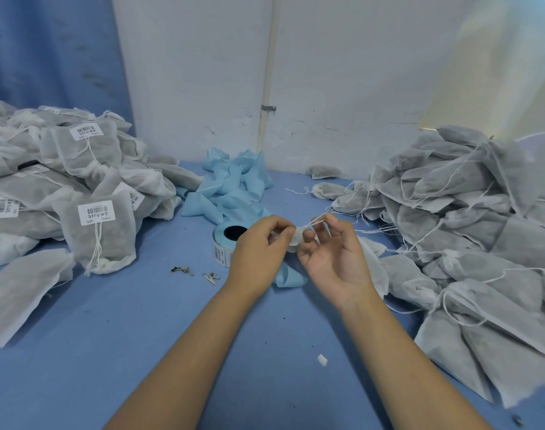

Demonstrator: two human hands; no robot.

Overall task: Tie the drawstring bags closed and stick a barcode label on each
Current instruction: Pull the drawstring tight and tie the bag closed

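left hand (262,243) pinches bag (373,262) neck | right hand (330,252) pinches drawstring (316,221) | bag long axis sideways, neck pointing left

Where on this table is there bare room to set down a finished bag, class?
Bare blue table lies near the front, between the labelled pile and the left forearm, with only small scraps. A narrower patch lies between the forearms. Crowded: the unlabelled pile on the right, the backing-paper heap and label roll in the middle.
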